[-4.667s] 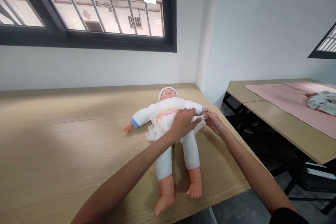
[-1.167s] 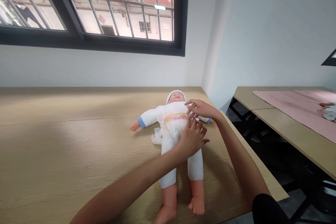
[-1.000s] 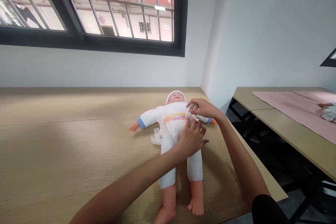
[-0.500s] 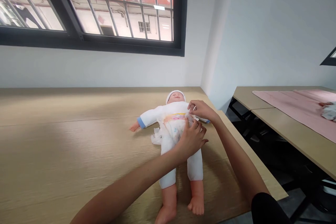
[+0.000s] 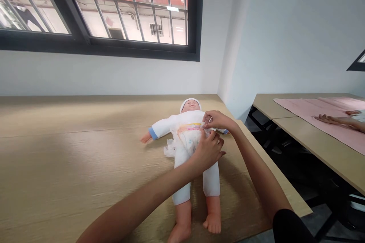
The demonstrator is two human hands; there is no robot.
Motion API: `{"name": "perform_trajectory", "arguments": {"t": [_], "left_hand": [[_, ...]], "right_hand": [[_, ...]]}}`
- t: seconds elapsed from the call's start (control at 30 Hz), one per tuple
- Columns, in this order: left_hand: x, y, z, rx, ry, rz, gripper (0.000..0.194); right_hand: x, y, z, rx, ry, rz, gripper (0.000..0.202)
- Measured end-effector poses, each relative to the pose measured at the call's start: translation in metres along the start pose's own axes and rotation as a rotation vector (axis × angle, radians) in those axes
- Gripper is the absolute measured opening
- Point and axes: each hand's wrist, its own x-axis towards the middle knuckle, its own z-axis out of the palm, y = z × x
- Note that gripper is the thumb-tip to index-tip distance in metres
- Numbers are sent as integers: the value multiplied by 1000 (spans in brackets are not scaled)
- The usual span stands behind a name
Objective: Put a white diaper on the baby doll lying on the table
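Observation:
A baby doll (image 5: 189,117) in a white suit and white cap lies on its back on the table, arms spread, bare feet toward me. Around its hips is a white disposable diaper (image 5: 188,136) with a coloured waistband; a frilly edge sticks out on the left side. My left hand (image 5: 208,151) rests over the diaper's right side, fingers curled onto its edge. Just above it, my right hand (image 5: 218,120) pinches the diaper's upper right corner by the waistband. The material between my fingers is partly hidden.
The wooden table (image 5: 85,167) meets the wall under a barred window (image 5: 128,7). Across a gap on the right stands another table with a pink mat (image 5: 313,108), where another person's hand (image 5: 327,118) reaches in beside a partly visible doll.
My right hand's fingers have shifted slightly left and closed in at the waistband. My left hand stays nearly still. Another person's hand has appeared over the pink mat.

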Motion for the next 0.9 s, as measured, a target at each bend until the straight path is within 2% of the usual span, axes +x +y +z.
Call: {"name": "perform_trajectory", "arguments": {"t": [0.37, 0.77, 0.9], "left_hand": [[0, 0, -1, -26, 16, -18, 41], [0, -1, -5, -84, -23, -35, 39], [0, -5, -4, -89, -27, -28, 45]], "right_hand": [[-7, -19, -2, 13, 39, -29, 14], [-1, -10, 9, 9, 60, 4, 11], [0, -7, 11, 21, 97, 14, 15]]}}
